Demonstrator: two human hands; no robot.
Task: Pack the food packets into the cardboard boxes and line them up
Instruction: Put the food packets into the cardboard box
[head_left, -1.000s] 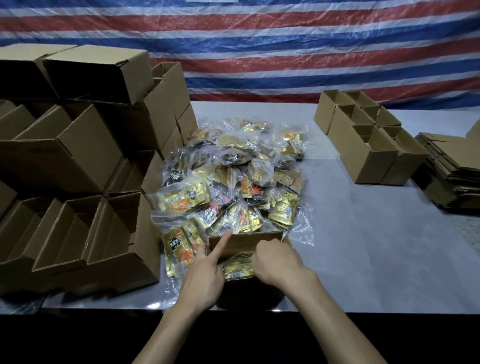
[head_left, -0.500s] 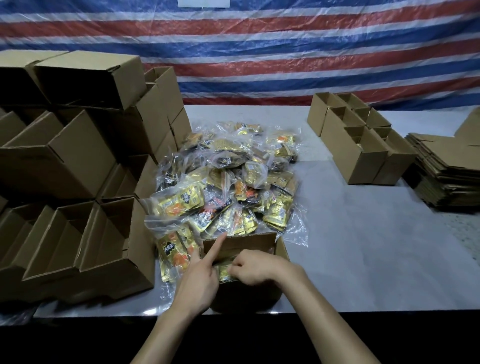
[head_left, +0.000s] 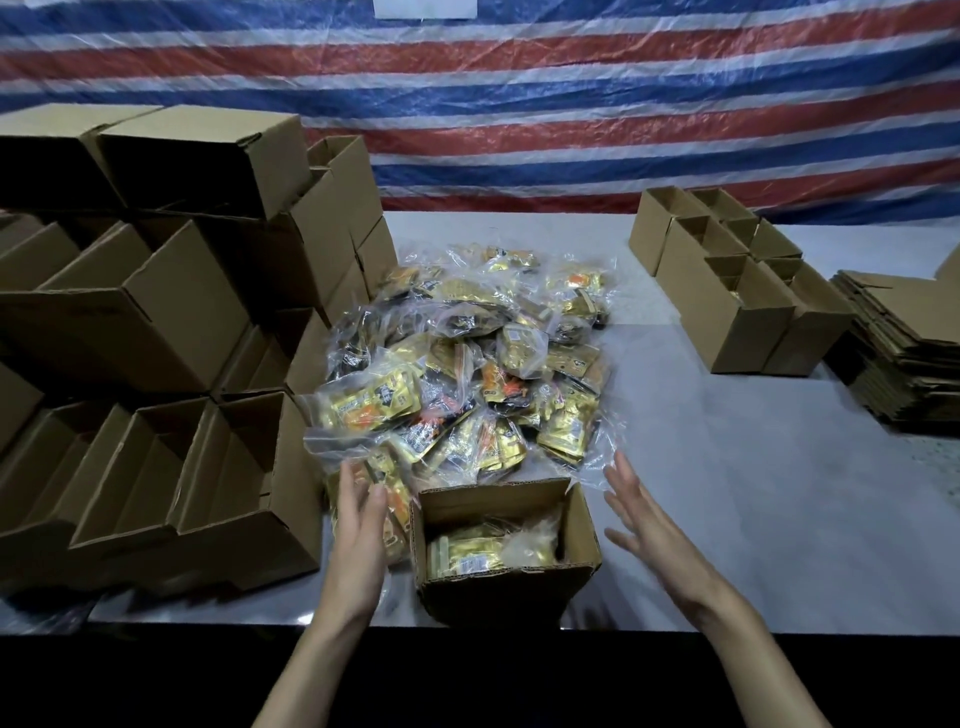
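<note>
An open cardboard box (head_left: 498, 590) stands at the near table edge with a gold food packet (head_left: 483, 553) lying inside it. Behind it spreads a heap of clear-bagged gold and orange food packets (head_left: 467, 374). My left hand (head_left: 358, 514) hovers to the left of the box, fingers straight, over a packet at the heap's near edge. On the other side, my right hand (head_left: 639, 509) is spread open in the air, holding nothing. Neither hand touches the box.
Several open empty boxes (head_left: 156, 483) are piled high on the left. A row of filled boxes (head_left: 727, 291) lines up at the far right, beside a stack of flattened cartons (head_left: 904, 358). Grey table (head_left: 727, 519) stretches to the right of the near box.
Both hands have come out of the box and moved apart to its two sides with fingers spread. The packet now lies inside the box.
</note>
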